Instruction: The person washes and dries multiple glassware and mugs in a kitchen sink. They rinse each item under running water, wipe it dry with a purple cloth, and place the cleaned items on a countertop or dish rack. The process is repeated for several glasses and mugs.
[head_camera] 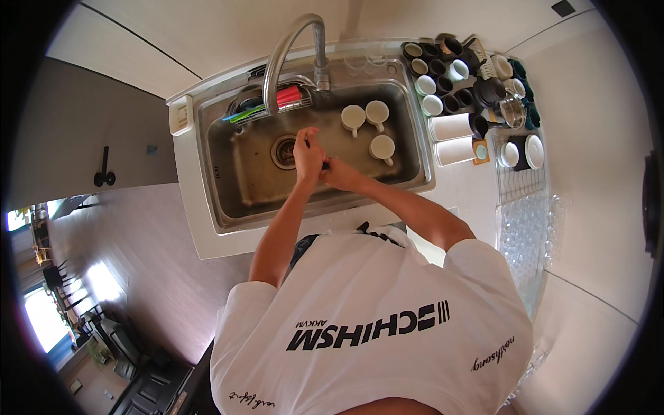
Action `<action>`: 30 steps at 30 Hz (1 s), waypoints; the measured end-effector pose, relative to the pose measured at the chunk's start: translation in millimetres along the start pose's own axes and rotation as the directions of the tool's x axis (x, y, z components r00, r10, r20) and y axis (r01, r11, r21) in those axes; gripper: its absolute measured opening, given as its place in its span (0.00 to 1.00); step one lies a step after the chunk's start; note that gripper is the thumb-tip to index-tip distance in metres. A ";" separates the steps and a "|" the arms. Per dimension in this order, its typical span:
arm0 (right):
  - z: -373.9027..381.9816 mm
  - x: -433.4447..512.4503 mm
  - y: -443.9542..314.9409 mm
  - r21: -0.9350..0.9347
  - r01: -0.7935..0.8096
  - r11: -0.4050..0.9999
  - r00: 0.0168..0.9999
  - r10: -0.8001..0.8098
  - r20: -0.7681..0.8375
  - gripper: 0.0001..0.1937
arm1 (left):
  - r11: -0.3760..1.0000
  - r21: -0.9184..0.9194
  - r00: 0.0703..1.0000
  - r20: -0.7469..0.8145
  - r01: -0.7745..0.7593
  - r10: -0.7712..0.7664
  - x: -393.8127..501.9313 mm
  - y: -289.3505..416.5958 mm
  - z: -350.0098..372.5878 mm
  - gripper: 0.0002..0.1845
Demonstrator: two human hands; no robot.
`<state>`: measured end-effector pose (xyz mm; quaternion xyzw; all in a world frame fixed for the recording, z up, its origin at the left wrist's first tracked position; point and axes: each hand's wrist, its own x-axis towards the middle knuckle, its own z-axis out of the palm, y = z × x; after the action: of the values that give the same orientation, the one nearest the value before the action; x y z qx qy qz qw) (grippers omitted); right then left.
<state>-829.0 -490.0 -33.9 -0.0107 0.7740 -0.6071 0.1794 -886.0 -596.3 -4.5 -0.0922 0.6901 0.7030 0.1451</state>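
Observation:
My left hand (pixel 309 158) and my right hand (pixel 340 172) are close together over the stainless steel sink (pixel 264 194), just right of its drain (pixel 285 152). A small dark object (pixel 325 166) shows between them; most of it is hidden by the fingers, so its kind cannot be told. My left hand is raised a little farther forward, its fingers curled. In the right part of the basin stand three white mugs, one at the left (pixel 353 118), one behind (pixel 377 112) and one nearer me (pixel 382 147). The curved metal faucet (pixel 271 67) arches above the basin's back edge.
A wire caddy (pixel 295 104) with a red item and coloured handles hangs at the sink's back. Right of the sink stand many dark and white cups (pixel 426 85), stacked white paper cups (pixel 451 127), a wire rack (pixel 521 192) and clear glasses (pixel 524 233). A white dish (pixel 181 115) sits at left.

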 end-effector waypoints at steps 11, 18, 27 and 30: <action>-21.6 -43.4 41.2 0.253 -0.336 0.907 0.892 0.392 -0.223 0.27 | 0.763 -0.354 0.815 0.447 0.540 -0.369 73.2 -91.6 -48.1 0.18; -44.8 -74.9 48.7 -0.532 -0.103 0.841 0.782 -0.261 -0.565 0.34 | 0.164 0.983 0.955 0.126 -0.084 -0.269 87.6 -174.8 -39.7 0.22; -61.8 -90.9 36.0 -0.077 -0.150 0.986 0.658 0.041 -0.752 0.15 | 0.740 0.641 0.967 -0.012 0.202 -0.254 124.5 -226.7 96.7 0.28; -78.5 -107.1 47.5 0.045 -0.200 0.979 0.576 0.155 -0.803 0.14 | 0.765 0.597 0.953 0.002 0.242 -0.303 140.6 -242.2 112.3 0.27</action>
<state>-742.1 -378.9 -34.8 0.3363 0.7838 -0.5061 -0.1282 -930.2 -472.2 -275.9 -0.1069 0.8453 0.4285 0.3009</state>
